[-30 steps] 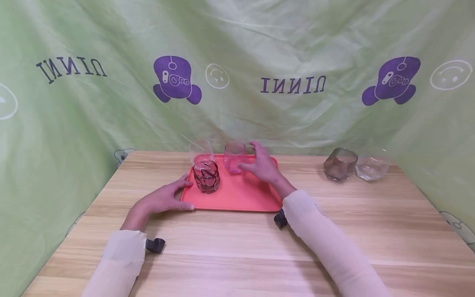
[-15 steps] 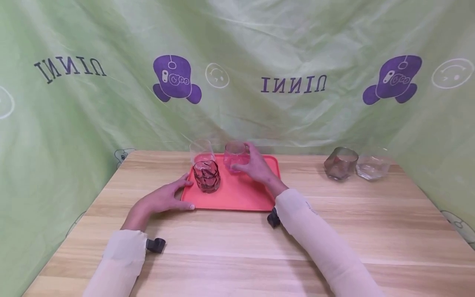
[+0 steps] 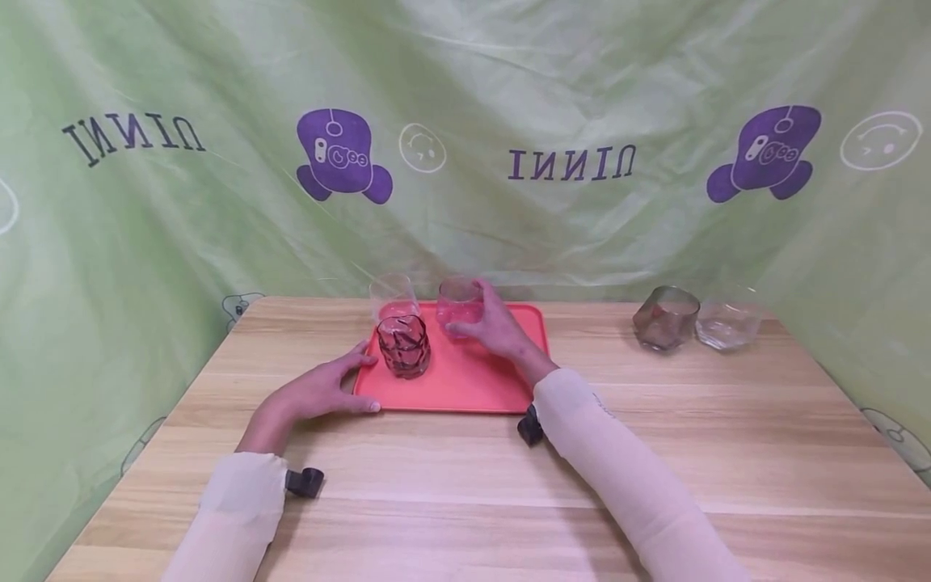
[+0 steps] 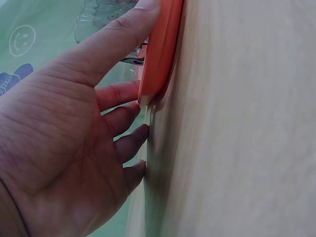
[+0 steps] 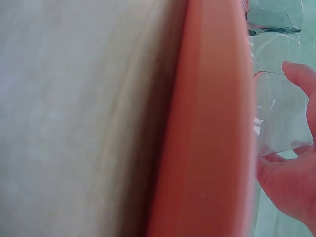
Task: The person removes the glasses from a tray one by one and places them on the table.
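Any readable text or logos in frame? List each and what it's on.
"UNNI", printed mirror-reversed, at upper left of the green fabric backdrop
"UNNI", mirror-reversed again, at the backdrop's centre
Small characters on the purple cartoon figures: too small to read.
Orange plastic tray, glass tumblers, wooden table: no text visible.

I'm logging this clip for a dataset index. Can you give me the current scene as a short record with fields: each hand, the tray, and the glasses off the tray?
left hand: left hand rests on the near left corner of the tray, thumb on its rim
right hand: right hand has its grip round the pink glass
tray: orange tray on the wooden table
on tray: pink glass, dark ridged glass, clear glass
off tray: grey glass and clear faceted glass, far right
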Motion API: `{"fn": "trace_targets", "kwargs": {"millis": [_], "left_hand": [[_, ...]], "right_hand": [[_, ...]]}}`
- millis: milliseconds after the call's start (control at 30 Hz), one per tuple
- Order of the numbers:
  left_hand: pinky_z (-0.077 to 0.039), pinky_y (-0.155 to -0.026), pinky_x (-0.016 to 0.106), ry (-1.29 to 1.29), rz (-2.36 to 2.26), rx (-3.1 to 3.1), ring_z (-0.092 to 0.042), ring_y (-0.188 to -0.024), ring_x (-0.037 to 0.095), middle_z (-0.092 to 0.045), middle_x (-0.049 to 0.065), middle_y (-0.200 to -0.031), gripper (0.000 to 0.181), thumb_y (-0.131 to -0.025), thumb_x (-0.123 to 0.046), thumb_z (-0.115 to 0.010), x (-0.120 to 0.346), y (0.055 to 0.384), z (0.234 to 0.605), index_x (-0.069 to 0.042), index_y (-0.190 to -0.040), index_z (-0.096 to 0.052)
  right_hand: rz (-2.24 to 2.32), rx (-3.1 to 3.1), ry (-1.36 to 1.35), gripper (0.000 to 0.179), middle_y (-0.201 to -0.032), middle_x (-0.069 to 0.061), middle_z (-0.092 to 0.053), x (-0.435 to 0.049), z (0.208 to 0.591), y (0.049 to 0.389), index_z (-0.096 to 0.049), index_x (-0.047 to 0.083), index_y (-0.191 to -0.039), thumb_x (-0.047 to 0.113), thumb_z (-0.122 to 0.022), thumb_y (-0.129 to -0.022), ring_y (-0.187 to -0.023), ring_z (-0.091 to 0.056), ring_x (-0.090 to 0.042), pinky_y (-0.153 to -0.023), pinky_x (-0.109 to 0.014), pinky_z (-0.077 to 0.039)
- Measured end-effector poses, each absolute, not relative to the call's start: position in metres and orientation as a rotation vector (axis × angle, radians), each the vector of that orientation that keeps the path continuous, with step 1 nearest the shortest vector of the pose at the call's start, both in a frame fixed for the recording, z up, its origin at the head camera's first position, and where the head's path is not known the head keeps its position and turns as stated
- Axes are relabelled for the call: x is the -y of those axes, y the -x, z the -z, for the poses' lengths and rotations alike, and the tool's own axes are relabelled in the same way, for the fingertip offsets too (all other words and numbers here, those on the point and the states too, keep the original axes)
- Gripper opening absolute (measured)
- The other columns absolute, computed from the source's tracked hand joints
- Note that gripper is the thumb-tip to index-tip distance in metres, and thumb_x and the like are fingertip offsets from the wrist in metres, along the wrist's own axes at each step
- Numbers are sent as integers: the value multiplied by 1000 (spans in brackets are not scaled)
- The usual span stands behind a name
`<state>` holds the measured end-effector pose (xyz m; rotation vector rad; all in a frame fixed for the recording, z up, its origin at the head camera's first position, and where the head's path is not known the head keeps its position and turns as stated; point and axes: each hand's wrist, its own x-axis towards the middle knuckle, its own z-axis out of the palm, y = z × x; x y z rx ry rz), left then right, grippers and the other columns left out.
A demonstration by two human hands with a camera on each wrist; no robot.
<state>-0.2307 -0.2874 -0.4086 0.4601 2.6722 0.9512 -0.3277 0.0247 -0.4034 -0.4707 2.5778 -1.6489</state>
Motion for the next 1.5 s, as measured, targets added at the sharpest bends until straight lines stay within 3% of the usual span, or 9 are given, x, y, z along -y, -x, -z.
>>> {"fn": "trace_targets", "kwargs": {"millis": [633,1500], "left_hand": [[-19,-121,58,-454,-953,-2665,-16,-153,41,-11,13,-171,94,-83,-47,-85,287,231,407,-4,-155,-42],[-18,-120,61,-468,-949,-2674,-16,-152,46,-13,17,-170,94,-84,-47,-84,287,231,410,-4,-156,-41]], "right_hand": [[1642,-2615,449,87,-145,-15,-47,-18,406,332,-29,6,-155,20,-83,-89,-128,-54,-31,-107,-44,-47],[1679,-2653,444,81,-143,-20,-51,-24,404,329,-32,4,-152,13,-80,-88,-123,-60,-33,-105,-43,-48]]}}
